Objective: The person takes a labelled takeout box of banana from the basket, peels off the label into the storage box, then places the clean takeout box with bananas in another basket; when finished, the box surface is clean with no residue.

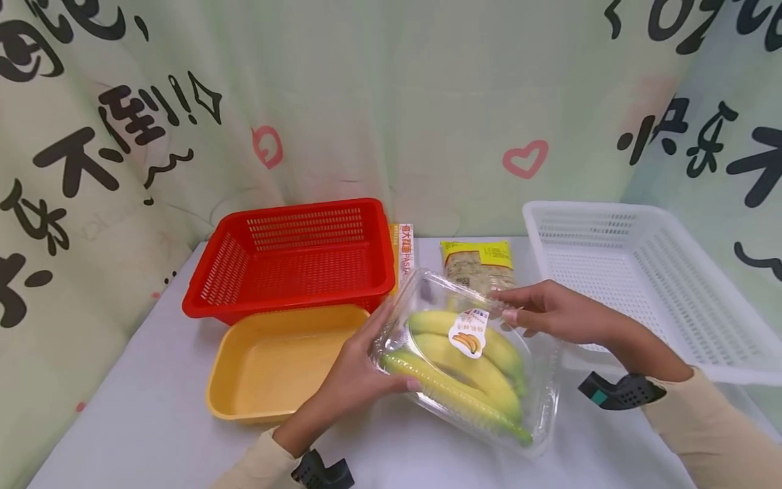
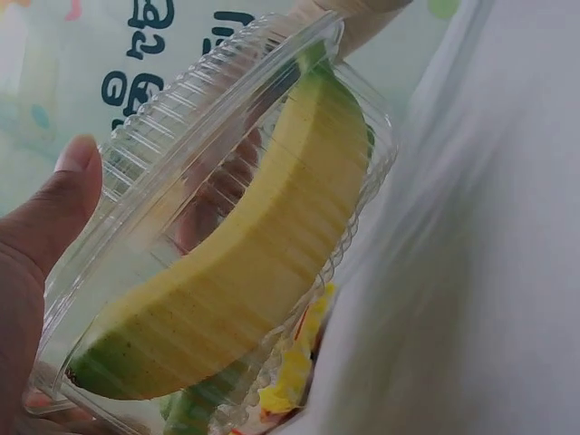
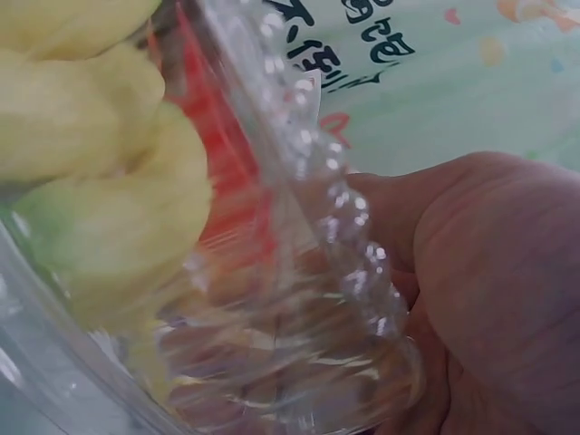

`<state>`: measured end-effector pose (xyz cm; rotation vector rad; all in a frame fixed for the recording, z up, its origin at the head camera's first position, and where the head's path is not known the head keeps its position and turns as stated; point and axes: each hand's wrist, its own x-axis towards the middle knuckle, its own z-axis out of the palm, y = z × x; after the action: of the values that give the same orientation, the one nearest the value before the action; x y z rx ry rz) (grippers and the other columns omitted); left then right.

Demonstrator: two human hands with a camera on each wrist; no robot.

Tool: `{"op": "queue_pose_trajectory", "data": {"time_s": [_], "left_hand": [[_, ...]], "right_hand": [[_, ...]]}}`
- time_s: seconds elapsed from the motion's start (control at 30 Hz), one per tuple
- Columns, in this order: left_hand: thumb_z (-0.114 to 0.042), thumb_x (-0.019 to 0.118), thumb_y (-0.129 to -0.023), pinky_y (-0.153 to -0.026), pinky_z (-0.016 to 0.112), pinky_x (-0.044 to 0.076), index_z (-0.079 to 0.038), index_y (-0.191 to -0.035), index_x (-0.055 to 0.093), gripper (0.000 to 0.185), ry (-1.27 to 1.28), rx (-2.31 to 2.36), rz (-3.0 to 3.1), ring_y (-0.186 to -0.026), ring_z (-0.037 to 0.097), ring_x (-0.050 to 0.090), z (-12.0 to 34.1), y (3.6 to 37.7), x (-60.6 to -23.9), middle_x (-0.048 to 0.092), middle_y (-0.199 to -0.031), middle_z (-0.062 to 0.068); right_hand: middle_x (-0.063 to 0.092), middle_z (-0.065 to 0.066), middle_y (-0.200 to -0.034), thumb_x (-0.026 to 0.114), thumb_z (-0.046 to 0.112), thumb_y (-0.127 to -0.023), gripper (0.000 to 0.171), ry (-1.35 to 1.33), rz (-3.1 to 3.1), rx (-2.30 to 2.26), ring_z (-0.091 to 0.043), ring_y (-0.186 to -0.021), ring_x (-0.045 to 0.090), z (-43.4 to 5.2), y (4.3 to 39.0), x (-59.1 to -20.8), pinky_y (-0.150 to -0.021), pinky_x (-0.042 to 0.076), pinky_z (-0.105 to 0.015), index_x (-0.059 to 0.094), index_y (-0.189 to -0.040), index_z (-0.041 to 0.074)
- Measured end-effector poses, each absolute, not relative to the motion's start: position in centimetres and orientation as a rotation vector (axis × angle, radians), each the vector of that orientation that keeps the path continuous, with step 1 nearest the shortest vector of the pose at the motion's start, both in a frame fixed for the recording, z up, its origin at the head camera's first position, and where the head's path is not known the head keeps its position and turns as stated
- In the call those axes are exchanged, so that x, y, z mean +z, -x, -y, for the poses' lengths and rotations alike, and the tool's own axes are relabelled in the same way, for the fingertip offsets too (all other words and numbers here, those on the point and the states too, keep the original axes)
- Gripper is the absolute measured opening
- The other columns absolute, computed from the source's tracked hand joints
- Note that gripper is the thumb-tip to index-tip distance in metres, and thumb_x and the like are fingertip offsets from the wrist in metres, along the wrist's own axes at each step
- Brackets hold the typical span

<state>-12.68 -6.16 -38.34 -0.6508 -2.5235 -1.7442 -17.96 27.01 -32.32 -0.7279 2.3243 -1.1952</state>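
Head view: clear clamshell [image 1: 470, 367] of bananas [image 1: 476, 380] sits between both hands at front centre, over the tabletop [image 1: 165, 394], right of the yellow basin [image 1: 275, 367]. Long axis runs upper left to lower right; the bananas follow it, green ends at lower right. Box is tilted, label [image 1: 469, 333] facing the camera. Left hand [image 1: 360, 370] grips the left end, thumb on the near side; right hand [image 1: 552, 312] pinches the far right edge between thumb and fingers. Tabletop is pale. Red basket [image 1: 305, 265] stands behind the basin, white basket [image 1: 617, 272] on the right, bag with yellow top [image 1: 479, 268] and pasta box [image 1: 405, 244] at the back. Printed curtain [image 1: 452, 102] encloses the area. Bag and pasta box are partly covered, white basket cut off at right, left fingers mostly hidden. Can't tell if the clamshell's lower edge touches down.

Left wrist view: nearest banana runs lower left to upper right, dark tip low, stem high. Left thumb lies along the box edge; right fingers show through the plastic. Tabletop blurs at right. Yellow-red patch under the box is hard to identify.

Right wrist view: blurred. Banana bunch at left, cut off by the frame; right hand wraps the ridged plastic edge, fingers distorted through it. Red patch behind is unclear.
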Motion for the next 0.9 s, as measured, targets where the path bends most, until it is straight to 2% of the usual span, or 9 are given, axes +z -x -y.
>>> {"op": "queue_pose_trajectory", "data": {"time_s": [0.3, 0.47, 0.67, 0.8, 0.9], "left_hand": [[-0.029, 0.094, -0.06, -0.108, 0.048, 0.033, -0.028, -0.153, 0.033, 0.111, 0.558, -1.816, 2.523, -0.142, 0.022, 0.025, 6.9, 11.1, -38.9, 0.029, -0.157, -0.005], [-0.031, 0.093, -0.062, -0.111, 0.042, 0.029, -0.02, -0.154, 0.03, 0.112, 0.504, -1.869, 2.527, -0.144, 0.02, 0.021, 6.5, 9.8, -39.3, 0.025, -0.159, -0.002], [-0.032, 0.092, -0.062, -0.112, 0.042, 0.026, -0.016, -0.154, 0.028, 0.114, 0.451, -1.92, 2.512, -0.144, 0.021, 0.02, 6.0, 8.5, -39.9, 0.022, -0.159, -0.001], [-0.032, 0.091, -0.064, -0.113, 0.042, 0.023, -0.012, -0.155, 0.025, 0.113, 0.458, -1.96, 2.518, -0.145, 0.02, 0.016, 5.7, 8.1, -40.6, 0.018, -0.161, -0.001], [-0.031, 0.09, -0.066, -0.113, 0.043, 0.022, -0.01, -0.155, 0.024, 0.112, 0.457, -1.985, 2.506, -0.146, 0.021, 0.014, 5.4, 7.8, -41.1, 0.016, -0.161, 0.0]], "right_hand": [[0.056, -0.024, -0.131, 0.056, 0.014, -0.1, 0.05, 0.778, -2.282, -1.17, -0.031, -0.102, 0.063, -26.1, 17.6, -32.7, -0.078, 0.057, -0.036, 0.041, -0.14, -0.012], [0.055, -0.024, -0.132, 0.055, 0.014, -0.1, 0.05, 0.771, -2.267, -1.157, -0.031, -0.106, 0.063, -25.9, 17.4, -33.1, -0.08, 0.056, -0.035, 0.041, -0.14, -0.012], [0.056, -0.023, -0.132, 0.054, 0.014, -0.101, 0.049, 0.783, -2.264, -1.143, -0.028, -0.1, 0.062, -25.9, 17.1, -33.8, -0.077, 0.054, -0.031, 0.042, -0.141, -0.01], [0.058, -0.023, -0.129, 0.053, 0.013, -0.101, 0.047, 0.825, -2.28, -1.12, -0.021, -0.094, 0.064, -25.9, 17.0, -33.9, -0.069, 0.052, -0.027, 0.043, -0.14, -0.01], [0.057, -0.024, -0.129, 0.053, 0.013, -0.101, 0.046, 0.846, -2.292, -1.092, -0.014, -0.074, 0.057, -25.8, 17.0, -34.1, -0.058, 0.046, -0.027, 0.044, -0.139, -0.01]]}}
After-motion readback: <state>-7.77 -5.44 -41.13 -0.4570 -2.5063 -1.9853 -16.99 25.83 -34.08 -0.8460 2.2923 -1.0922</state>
